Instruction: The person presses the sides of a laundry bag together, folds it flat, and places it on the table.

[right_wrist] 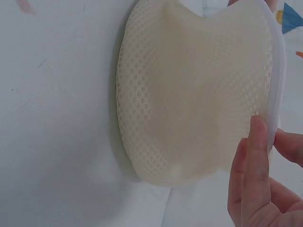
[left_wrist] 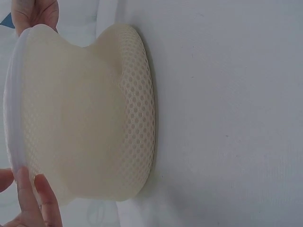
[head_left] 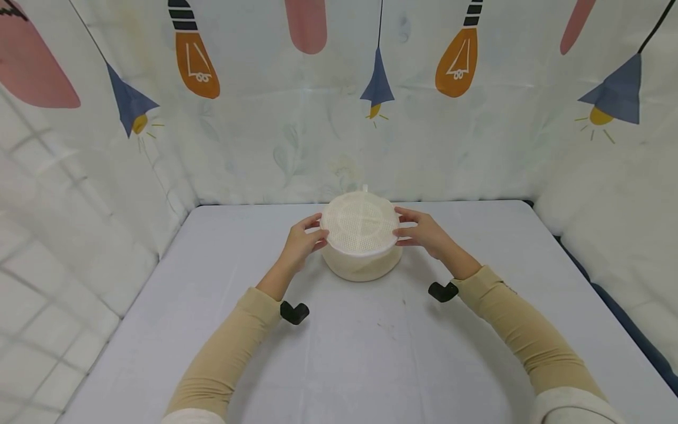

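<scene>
A round, cream mesh laundry bag [head_left: 361,227] with a white band [left_wrist: 16,94] round its top edge stands upright near the back of the table. My left hand [head_left: 301,242] pinches its upper rim on the left side, fingers against the mesh wall. On the opposite side my right hand [head_left: 425,235] pinches the same rim, with the thumb above and fingers below in the head view. Both wrist views show the soft side wall [right_wrist: 189,94] sagging inward, while the honeycomb mesh bulges near the base. A small pale tab [head_left: 365,188] sticks up at the back.
The bag's base is close to the white table cover [head_left: 360,353]. A pale curtain [head_left: 328,135] printed with lamps and bulbs hangs right behind the table's far edge and along its sides. Black wrist-camera mounts [head_left: 294,313] jut inward from both sleeves.
</scene>
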The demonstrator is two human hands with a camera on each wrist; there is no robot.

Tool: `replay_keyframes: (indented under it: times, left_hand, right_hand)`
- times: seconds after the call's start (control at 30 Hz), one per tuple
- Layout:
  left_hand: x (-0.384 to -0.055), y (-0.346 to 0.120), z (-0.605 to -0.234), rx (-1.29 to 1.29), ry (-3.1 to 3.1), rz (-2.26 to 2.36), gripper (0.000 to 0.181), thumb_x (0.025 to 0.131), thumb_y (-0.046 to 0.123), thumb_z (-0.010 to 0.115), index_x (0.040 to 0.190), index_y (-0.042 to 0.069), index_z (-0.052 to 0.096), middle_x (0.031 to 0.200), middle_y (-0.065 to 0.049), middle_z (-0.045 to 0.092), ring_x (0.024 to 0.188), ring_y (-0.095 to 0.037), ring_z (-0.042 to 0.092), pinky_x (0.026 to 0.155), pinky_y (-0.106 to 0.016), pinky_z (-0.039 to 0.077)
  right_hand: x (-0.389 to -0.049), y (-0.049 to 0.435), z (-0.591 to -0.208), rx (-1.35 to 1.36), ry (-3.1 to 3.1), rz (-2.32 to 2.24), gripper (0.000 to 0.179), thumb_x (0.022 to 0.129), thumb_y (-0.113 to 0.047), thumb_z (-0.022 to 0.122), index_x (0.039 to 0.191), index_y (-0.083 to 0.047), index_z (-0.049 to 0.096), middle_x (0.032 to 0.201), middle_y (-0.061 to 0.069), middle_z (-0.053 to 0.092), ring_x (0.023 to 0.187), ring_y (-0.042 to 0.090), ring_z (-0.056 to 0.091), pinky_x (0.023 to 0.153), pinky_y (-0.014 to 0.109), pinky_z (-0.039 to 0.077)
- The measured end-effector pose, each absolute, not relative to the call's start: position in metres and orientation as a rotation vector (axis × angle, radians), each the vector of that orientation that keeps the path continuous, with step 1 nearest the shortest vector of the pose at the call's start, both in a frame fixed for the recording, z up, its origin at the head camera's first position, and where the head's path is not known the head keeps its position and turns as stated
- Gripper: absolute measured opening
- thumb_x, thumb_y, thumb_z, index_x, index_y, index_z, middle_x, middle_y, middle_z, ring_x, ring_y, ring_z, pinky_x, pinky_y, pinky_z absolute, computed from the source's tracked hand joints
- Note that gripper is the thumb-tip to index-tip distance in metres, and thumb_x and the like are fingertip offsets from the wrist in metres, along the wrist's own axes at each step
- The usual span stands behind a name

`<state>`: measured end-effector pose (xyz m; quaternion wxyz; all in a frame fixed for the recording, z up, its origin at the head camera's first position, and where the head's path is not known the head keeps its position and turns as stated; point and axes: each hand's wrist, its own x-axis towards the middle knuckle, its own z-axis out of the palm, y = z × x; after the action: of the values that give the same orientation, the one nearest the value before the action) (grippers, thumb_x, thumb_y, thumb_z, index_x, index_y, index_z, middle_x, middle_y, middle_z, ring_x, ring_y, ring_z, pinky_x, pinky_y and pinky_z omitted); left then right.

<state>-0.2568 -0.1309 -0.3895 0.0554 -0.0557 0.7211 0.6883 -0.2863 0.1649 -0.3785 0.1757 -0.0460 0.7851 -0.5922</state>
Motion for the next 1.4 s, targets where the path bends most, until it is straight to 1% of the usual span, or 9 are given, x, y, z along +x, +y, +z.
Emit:
replay_keyframes:
  times: [0.23,0.77,1.07,1.4]
  left_hand:
    - [-0.256,-0.13,-0.392,-0.183,2.183,2.091,0.061,0.098,0.002,0.064,0.155,0.006,0.044,0.143,-0.017,0.045,0.098,-0.018,0.063,0.086,-0.024,0.057]
    - [-0.259,-0.131,-0.401,-0.158,2.193,2.088,0.061,0.098,0.001,0.063,0.155,0.004,0.043,0.142,-0.018,0.044,0.094,-0.015,0.063,0.085,-0.023,0.057]
    - [-0.261,-0.13,-0.404,-0.176,2.185,2.077,0.06,0.098,0.001,0.063,0.155,0.005,0.044,0.142,-0.019,0.045,0.095,-0.016,0.062,0.085,-0.022,0.057]
    - [-0.261,-0.13,-0.409,-0.192,2.164,2.093,0.06,0.097,0.0,0.063,0.154,0.005,0.045,0.14,-0.019,0.045,0.093,-0.014,0.062,0.082,-0.02,0.057]
  right_hand:
    - [-0.286,0.165,-0.382,-0.132,2.193,-1.7,0.076,0.098,0.004,0.064,0.163,-0.011,0.027,0.157,0.022,0.032,0.112,0.03,0.058,0.089,0.033,0.058]
    - [-0.288,0.162,-0.391,-0.115,2.175,-1.718,0.074,0.098,0.004,0.064,0.162,-0.009,0.029,0.156,0.023,0.032,0.108,0.026,0.061,0.087,0.033,0.059]
    - [-0.287,0.163,-0.393,-0.094,2.169,-1.721,0.074,0.099,0.004,0.063,0.163,-0.01,0.028,0.158,0.022,0.03,0.116,0.03,0.058,0.091,0.035,0.058]
    - [-0.287,0.162,-0.399,-0.093,2.167,-1.711,0.073,0.099,0.004,0.063,0.163,-0.009,0.028,0.159,0.023,0.03,0.116,0.03,0.058,0.09,0.034,0.058]
